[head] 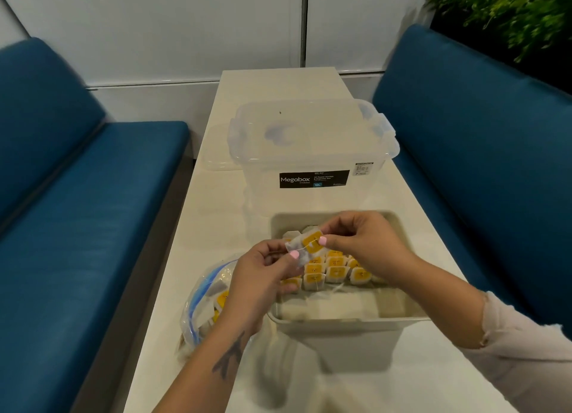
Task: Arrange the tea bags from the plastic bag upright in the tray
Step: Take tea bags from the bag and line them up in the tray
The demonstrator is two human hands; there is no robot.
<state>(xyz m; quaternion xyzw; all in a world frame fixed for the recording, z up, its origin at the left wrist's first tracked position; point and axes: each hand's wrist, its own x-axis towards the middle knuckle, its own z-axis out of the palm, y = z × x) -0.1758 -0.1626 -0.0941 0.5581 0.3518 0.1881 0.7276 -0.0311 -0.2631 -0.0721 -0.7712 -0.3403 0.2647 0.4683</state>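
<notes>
A long pale table (216,214) is seen running away from the viewer between two blue upholstered benches, one at 9 o'clock (77,196) and one at 3 o'clock (479,165), with a white panelled wall (185,26) behind and green foliage (510,10) at 1 o'clock.

At the centre of the view a single tea bag (305,247) with a yellow tag is held above the tray (340,323). It is pinched at its lower left end by the thumb and fingers of the left hand (263,276), and at its upper right end, on the yellow tag, by the thumb and fingers of the right hand (365,242). The two hands are brought close together, both clamped on this one bag, which is tilted rather than level. A thin string is seen lying across the bag.

The beige tray is placed on the table just below the hands, towards 5 o'clock. Rows of tea bags (334,270) are stood upright in its far half, their yellow tags turned towards the viewer; the near half shows only a pale floor.

At 7 o'clock, just beside the tray's left wall, a clear plastic bag (201,301) with a blue zip edge is laid on the table, and more yellow-tagged tea bags are seen inside it. It is partly hidden by the left forearm.

At 12 o'clock, beyond the tray, a clear lidded storage box (312,152) bearing a black "Megabox" label is set. A pale sleeve (526,350) is seen at 4 o'clock.
</notes>
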